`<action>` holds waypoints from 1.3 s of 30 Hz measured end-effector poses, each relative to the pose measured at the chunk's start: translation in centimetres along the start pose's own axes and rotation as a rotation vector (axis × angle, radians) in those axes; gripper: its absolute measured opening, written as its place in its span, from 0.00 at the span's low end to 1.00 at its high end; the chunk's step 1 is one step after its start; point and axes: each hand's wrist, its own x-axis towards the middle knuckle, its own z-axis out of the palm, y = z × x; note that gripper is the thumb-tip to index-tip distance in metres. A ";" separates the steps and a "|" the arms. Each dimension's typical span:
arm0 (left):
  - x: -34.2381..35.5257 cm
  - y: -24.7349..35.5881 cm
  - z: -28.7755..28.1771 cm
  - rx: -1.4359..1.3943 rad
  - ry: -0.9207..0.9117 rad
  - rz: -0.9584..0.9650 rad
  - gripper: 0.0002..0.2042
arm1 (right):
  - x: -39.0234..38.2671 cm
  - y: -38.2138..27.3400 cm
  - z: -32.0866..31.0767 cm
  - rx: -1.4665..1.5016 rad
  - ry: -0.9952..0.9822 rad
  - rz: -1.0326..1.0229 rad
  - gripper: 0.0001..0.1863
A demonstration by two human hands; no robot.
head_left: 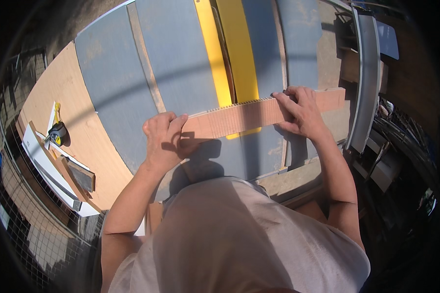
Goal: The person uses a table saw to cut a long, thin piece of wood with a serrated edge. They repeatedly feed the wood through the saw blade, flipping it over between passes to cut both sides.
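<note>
Far out to the left of the left hand, a yellow-and-black tape measure (57, 134) is lying on a pale plywood sheet (85, 139), with a white rectangular strip (51, 168) and a small dark wooden block (81, 177) sitting just below it, nearer the person.

The left hand (164, 140) is curling closed over the left end of a long reddish-brown wooden strip with a row of fine saw cuts along its far edge (239, 117), fingers folding over the top and the thumb pressing against the near side. The strip is running up and to the right from this hand, lying across a grey flat panel table (181, 73). Beyond the strip, between the two hands, a bright yellow straight guard (237, 49) is stretching away from the person along the table.

The right hand (300, 111) is pressing down flat on the strip close to its right end, fingers spreading across the top face and gripping it; a short piece of the strip is sticking out past this hand. To the right of that hand, a grey metal rail (369, 73) is standing at the table's edge.
</note>
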 end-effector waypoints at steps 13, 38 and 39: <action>1.1 -0.7 -0.8 0.000 -0.025 -0.014 0.42 | 1.1 0.5 -0.2 -0.016 -0.021 0.014 0.46; 5.0 -1.8 -2.3 0.035 -0.030 -0.081 0.40 | 4.8 1.5 -1.2 -0.034 0.041 0.035 0.43; 5.2 -1.8 -2.3 0.032 -0.023 -0.081 0.41 | 5.1 1.6 -1.3 -0.044 0.045 0.035 0.43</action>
